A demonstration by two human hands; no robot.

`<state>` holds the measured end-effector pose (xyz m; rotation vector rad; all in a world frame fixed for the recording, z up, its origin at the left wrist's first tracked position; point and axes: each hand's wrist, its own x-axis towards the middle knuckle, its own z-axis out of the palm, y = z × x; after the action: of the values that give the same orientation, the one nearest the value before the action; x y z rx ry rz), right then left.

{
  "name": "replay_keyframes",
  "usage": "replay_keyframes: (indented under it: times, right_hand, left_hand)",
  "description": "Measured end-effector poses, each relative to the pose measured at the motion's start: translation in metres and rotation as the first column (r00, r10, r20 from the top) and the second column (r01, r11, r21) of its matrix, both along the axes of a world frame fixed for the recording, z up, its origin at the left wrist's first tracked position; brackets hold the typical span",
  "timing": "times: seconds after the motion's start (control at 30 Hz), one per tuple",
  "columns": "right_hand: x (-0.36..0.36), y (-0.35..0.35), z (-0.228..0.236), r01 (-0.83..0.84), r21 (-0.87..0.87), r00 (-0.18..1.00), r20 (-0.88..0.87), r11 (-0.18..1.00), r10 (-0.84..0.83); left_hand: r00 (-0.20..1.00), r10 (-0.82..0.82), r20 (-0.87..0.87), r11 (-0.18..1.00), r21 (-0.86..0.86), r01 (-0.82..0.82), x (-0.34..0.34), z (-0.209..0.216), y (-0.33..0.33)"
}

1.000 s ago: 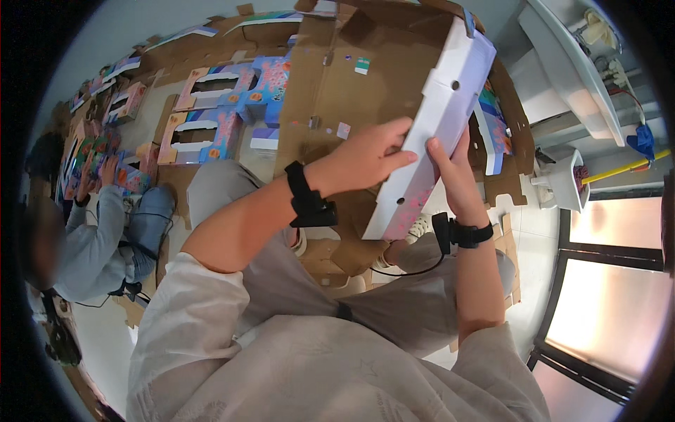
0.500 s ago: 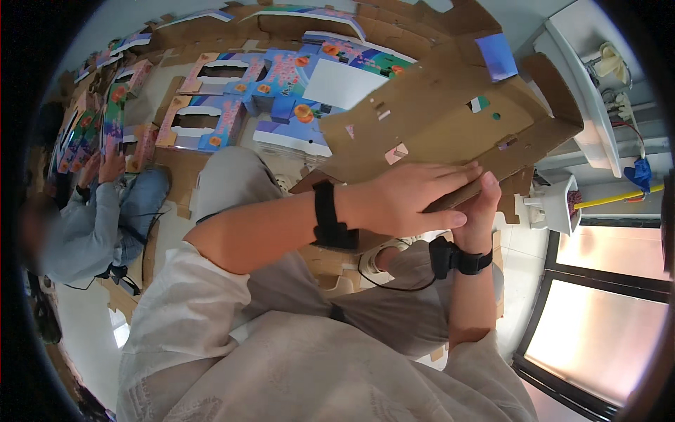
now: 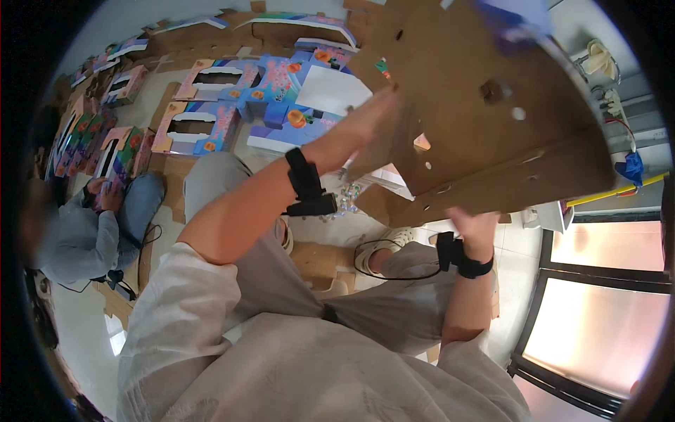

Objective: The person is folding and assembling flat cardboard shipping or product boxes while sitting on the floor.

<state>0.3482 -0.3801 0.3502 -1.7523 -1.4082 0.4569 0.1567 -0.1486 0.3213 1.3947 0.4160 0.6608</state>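
In front of me a large unfolded cardboard box [image 3: 478, 141] stands tilted up, its bare brown side toward me with several cut-out holes. A purple-blue flap [image 3: 517, 17] is at its top. My right hand [image 3: 477, 231] grips its lower edge, thumb apart and the other fingers partly hidden by the board. Reaching to the box's left side, my left hand [image 3: 358, 133] is smeared by motion; whether its fingers close on the board cannot be made out. Both wrists wear black straps.
Printed boxes with windows [image 3: 197, 126] stand on the floor at left, beside flat printed cardboard [image 3: 330, 88]. A co-worker [image 3: 84, 232] sits at far left, hands on a box. Small shiny pieces [image 3: 344, 200] lie by my foot. At right are a white basin [image 3: 559, 216] and dark-framed panels [image 3: 598, 330].
The box has been raised and turned more upright toward me. My hands, close together before, are now apart: the left went up and left, the right lower. The co-worker's box has been lowered.
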Motion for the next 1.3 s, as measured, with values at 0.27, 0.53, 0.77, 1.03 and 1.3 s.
replay_keyframes:
  times: [0.27, 0.53, 0.77, 1.03, 1.3]
  right_hand:
    - [-0.102, 0.045, 0.019, -0.366, -0.007, 0.859, 0.383, 0.931, 0.341]
    - [-0.103, 0.041, 0.024, -0.372, -0.075, 0.839, 0.399, 0.925, 0.37]
    - [-0.096, 0.042, 0.024, -0.39, -0.122, 0.841, 0.356, 0.913, 0.407]
    - [0.009, 0.048, -0.009, 0.017, 0.103, 0.998, 0.058, 0.994, -0.023]
    - [0.062, 0.07, -0.089, -0.099, -0.475, 0.635, -0.707, 0.875, -0.311]
  left_hand:
    - [0.925, 0.08, 0.372, 0.797, -0.581, 0.165, -0.084, 0.006, 0.007]
    - [0.878, 0.22, 0.425, 0.78, -0.618, 0.103, -0.082, -0.001, 0.008]
    - [0.831, 0.316, 0.458, 0.784, -0.619, 0.043, -0.067, 0.0, 0.017]
    - [0.835, 0.316, 0.45, 0.815, -0.58, 0.004, -0.093, 0.005, 0.038]
    - [0.848, 0.311, 0.43, 0.834, -0.551, -0.027, -0.1, 0.011, 0.062]
